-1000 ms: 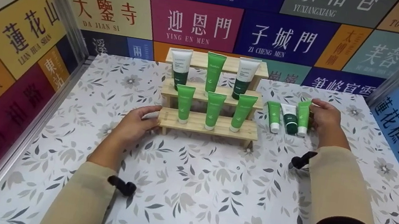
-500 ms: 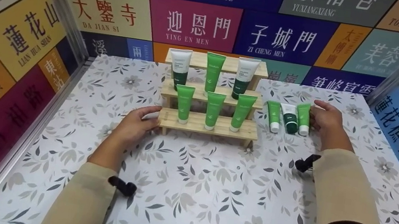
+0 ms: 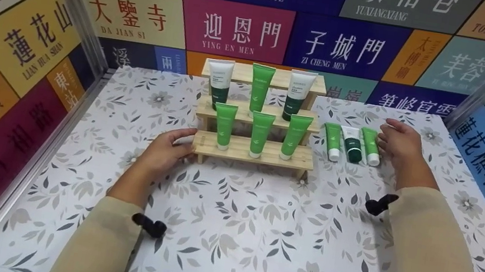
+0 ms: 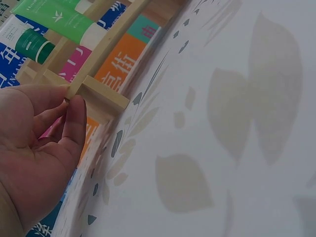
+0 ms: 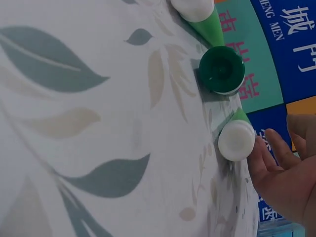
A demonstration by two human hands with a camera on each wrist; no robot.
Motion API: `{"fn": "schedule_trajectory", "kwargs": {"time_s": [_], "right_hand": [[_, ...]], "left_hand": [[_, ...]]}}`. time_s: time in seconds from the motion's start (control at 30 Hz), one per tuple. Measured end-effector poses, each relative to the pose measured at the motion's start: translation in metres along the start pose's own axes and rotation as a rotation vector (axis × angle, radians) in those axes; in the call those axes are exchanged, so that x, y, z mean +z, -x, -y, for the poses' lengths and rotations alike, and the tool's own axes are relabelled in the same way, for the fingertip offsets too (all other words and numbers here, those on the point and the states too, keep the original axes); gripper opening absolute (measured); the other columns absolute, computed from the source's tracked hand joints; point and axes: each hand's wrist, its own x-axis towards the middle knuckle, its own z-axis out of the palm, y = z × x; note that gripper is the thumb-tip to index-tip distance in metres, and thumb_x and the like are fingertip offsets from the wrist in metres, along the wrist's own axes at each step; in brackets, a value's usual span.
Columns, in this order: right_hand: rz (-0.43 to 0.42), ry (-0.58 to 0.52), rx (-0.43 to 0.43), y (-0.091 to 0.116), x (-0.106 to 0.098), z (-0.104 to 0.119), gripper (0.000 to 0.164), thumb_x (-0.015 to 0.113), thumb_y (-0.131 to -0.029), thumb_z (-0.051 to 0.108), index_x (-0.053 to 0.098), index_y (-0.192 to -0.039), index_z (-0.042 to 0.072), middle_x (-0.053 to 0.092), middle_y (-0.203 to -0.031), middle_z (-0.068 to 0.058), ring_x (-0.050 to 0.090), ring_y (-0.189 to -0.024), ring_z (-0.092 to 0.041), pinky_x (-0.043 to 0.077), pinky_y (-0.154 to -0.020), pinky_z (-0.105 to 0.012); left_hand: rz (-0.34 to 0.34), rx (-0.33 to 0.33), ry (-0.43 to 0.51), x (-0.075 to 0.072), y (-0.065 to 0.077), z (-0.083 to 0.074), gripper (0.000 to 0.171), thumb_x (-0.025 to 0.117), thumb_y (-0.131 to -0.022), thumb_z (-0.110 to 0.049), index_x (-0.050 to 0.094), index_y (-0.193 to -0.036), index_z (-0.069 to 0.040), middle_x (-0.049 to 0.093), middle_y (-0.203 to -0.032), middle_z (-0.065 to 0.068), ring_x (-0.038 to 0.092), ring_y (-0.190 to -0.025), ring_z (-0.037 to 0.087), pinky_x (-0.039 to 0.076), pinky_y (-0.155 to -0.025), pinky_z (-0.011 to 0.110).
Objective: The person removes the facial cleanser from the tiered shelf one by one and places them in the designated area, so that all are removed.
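At the left end of a three-tiered wooden display stand (image 3: pixel 240 155), my left hand (image 3: pixel 165 153) pinches the bottom step between thumb and fingers. Its grip on the step's corner shows in the left wrist view. Three green squeeze tubes (image 3: pixel 260 133) stand cap down on the lowest step. Behind them, a green tube (image 3: pixel 259 88) stands between two white-and-dark-green tubes (image 3: pixel 299 94). On the table right of the stand lie a green tube (image 3: pixel 332 139), a white-and-dark-green tube (image 3: pixel 352 139) and another green tube (image 3: pixel 370 142). My right hand (image 3: pixel 400 144), fingers loosely bent, is beside that last tube.
A white floral cloth (image 3: pixel 229 229) covers the table. Panels printed with large characters (image 3: pixel 238 28) rise behind it and on both sides, joined by metal corner posts (image 3: pixel 85 5). A small black camera (image 3: pixel 149 226) is strapped to each wrist.
My right hand has drawn a little to the right, off the rightmost green tube. That tube's cap end has swung right. The left hand and stand have stayed put.
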Motion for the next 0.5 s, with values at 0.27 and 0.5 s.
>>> {"fn": "schedule_trajectory", "kwargs": {"time_s": [0.27, 0.5], "right_hand": [[0.008, -0.064, -0.101, 0.024, 0.023, 0.021, 0.059, 0.07, -0.104, 0.039, 0.051, -0.158, 0.028, 0.056, -0.157, 0.002, 0.055, -0.145, -0.02, 0.046, -0.123, -0.04], [0.066, -0.177, -0.194, 0.051, 0.048, 0.033, 0.05, 0.074, -0.101, 0.032, 0.058, -0.149, 0.025, 0.065, -0.137, 0.003, 0.064, -0.124, -0.018, 0.059, -0.101, -0.029]], "left_hand": [[-0.01, 0.006, -0.031, -0.001, -0.001, 0.0, 0.054, 0.062, -0.107, -0.014, 0.052, -0.159, -0.016, 0.067, -0.147, 0.017, 0.073, -0.115, 0.018, 0.056, -0.1, 0.032], [-0.005, 0.006, -0.039, -0.002, -0.001, 0.001, 0.054, 0.062, -0.106, -0.014, 0.052, -0.159, -0.016, 0.067, -0.147, 0.018, 0.073, -0.116, 0.016, 0.056, -0.101, 0.031]]}}
